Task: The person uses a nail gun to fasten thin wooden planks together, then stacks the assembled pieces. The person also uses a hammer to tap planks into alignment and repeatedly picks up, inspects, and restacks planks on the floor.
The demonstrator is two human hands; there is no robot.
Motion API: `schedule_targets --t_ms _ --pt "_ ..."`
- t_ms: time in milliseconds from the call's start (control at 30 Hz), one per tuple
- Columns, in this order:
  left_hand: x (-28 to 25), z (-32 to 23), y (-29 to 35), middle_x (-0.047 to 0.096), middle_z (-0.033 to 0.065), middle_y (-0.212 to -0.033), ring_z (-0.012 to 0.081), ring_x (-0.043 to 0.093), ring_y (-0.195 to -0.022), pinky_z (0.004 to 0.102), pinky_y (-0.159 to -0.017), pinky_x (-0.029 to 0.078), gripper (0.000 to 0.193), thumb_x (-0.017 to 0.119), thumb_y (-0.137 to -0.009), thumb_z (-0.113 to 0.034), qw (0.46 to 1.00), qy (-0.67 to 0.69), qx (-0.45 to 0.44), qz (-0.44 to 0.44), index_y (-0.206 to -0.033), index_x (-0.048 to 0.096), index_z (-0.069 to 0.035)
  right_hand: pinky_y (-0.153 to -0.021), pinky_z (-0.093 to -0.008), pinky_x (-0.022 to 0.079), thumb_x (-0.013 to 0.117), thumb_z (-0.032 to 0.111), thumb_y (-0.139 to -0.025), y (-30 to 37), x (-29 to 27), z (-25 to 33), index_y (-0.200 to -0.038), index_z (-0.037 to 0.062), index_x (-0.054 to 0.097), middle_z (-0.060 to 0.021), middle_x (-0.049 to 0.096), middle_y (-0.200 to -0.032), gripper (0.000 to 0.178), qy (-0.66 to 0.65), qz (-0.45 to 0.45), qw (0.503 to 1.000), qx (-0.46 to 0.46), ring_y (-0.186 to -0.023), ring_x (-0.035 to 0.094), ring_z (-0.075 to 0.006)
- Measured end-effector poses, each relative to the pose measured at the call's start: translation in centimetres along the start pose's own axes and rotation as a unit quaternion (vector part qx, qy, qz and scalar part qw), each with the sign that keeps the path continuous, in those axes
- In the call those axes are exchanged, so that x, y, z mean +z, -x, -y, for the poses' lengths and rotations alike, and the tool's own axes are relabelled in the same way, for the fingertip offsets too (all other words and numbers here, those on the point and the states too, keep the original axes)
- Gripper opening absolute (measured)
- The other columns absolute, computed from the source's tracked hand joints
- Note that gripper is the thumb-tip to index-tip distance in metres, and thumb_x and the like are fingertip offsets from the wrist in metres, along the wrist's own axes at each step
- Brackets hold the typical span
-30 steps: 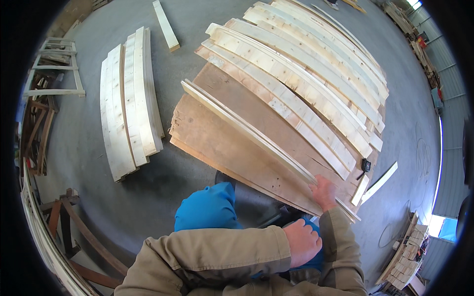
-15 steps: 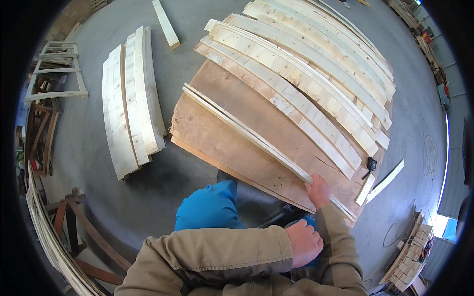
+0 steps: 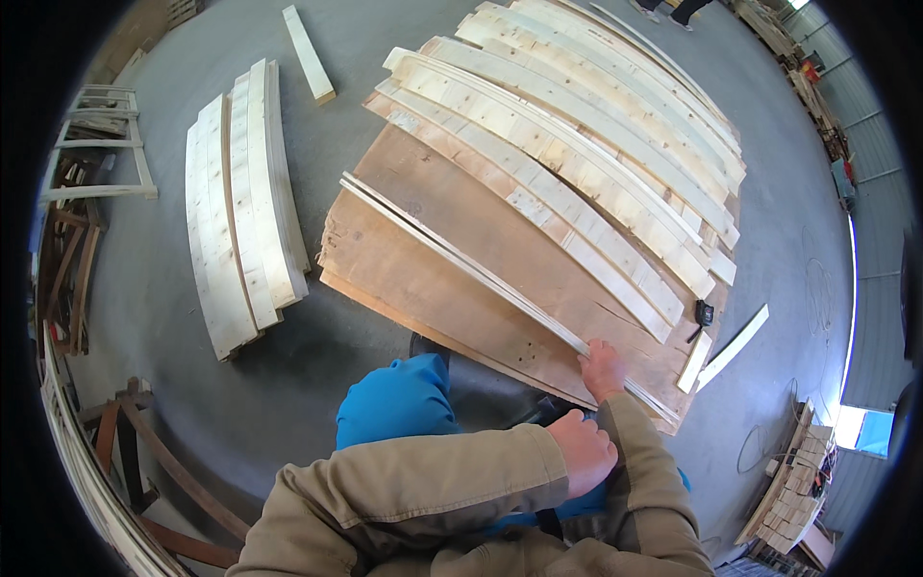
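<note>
Right grip (image 3: 602, 369): A worker's bare fingers pinch the thin pale strips near their lower right end; whether both strips sit between thumb and fingers cannot be told.

Pale strips (image 3: 529, 308): The slender lengths lie side by side, a dark gap between them toward the far end. Most of their run stretches from the grip toward the upper left, while a short tail passes beyond the hand to the lower right.

Left grip (image 3: 583, 452): The arm crosses in front of the body, the hand just beside the right sleeve (image 3: 642, 447). Its fingers curl out of sight; whether they press together or hold anything cannot be told.

Surface (image 3: 413, 274): Brown sheet wood lies beneath the strips, set diagonally before the worker.

Curved boards (image 3: 558, 130): Rows of pale timber cover the far side of the surface, apart from the strips.

Black tool (image 3: 705, 313): A small item rests near the surface's right edge, above a short pale offcut (image 3: 694, 362).

Blue-clad knee (image 3: 396, 399): It shows beyond the left sleeve (image 3: 433, 481).

Grey floor (image 3: 139, 274): A separate pile of curved slats (image 3: 245, 202) lies to the left.
</note>
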State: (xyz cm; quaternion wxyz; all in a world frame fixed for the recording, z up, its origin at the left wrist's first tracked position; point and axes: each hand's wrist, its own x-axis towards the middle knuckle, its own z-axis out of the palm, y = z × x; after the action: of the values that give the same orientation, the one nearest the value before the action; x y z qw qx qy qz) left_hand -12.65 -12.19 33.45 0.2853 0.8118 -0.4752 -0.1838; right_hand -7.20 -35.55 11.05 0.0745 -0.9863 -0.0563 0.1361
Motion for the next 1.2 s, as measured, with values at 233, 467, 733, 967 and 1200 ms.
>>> schedule_targets --t_ms 233,467,733,967,1200 --pt "0.3 0.4 -0.6 0.067 0.0086 -0.091 0.0247 0.066 -0.086 0.0390 -0.074 0.048 0.032 0.066 -0.084 -0.020 1.000 0.002 -0.009 0.022 -0.110 0.065 -0.001 -0.084 -0.0498 0.056 0.078 0.026 -0.087 -0.3 -0.5 0.5 -0.106 0.0079 0.061 -0.0170 0.069 -0.105 0.031 0.015 0.028 0.999 0.025 -0.101 0.067 -0.0382" --pt "0.8 0.6 -1.2 0.067 0.0089 -0.091 0.0258 0.066 -0.086 0.0390 -0.074 0.049 0.024 0.061 -0.088 -0.018 1.000 -0.009 0.000 0.024 -0.106 0.064 -0.003 -0.083 -0.0503 0.055 0.077 0.025 -0.087 -0.3 -0.4 0.3 -0.104 0.0063 0.061 -0.0178 0.069 -0.105 0.029 0.009 0.031 0.999 0.021 -0.101 0.067 -0.0384" --pt "0.9 0.4 -1.2 0.066 0.0090 -0.089 0.0258 0.067 -0.086 0.0388 -0.075 0.050 0.020 0.060 -0.088 -0.017 0.999 -0.027 -0.004 0.016 -0.104 0.064 -0.005 -0.084 -0.0518 0.055 0.074 0.021 -0.088 0.1 -0.6 0.3 -0.105 0.0060 0.061 -0.0182 0.068 -0.105 0.026 -0.028 0.007 1.000 0.005 -0.102 0.066 -0.0399" --pt "0.4 0.5 -1.4 0.066 0.0103 -0.092 0.0284 0.067 -0.090 0.0407 -0.077 0.049 0.028 0.069 -0.086 -0.024 0.999 -0.010 -0.005 0.043 -0.106 0.061 -0.007 -0.084 -0.0509 0.056 0.072 0.019 -0.088 0.1 -0.1 -0.2 -0.102 0.0047 0.063 -0.0179 0.068 -0.102 0.022 -0.026 0.005 1.000 -0.010 -0.100 0.067 -0.0392" --pt "0.2 0.4 -1.5 0.068 0.0110 -0.095 0.0293 0.068 -0.093 0.0417 -0.080 0.050 0.028 0.071 -0.087 -0.026 0.998 -0.015 -0.007 0.059 -0.105 0.060 -0.007 -0.087 -0.0511 0.054 0.068 0.017 -0.089 0.0 0.4 -0.7 -0.106 0.0046 0.063 -0.0184 0.067 -0.104 0.021 -0.024 0.004 1.000 -0.010 -0.103 0.065 -0.0395"
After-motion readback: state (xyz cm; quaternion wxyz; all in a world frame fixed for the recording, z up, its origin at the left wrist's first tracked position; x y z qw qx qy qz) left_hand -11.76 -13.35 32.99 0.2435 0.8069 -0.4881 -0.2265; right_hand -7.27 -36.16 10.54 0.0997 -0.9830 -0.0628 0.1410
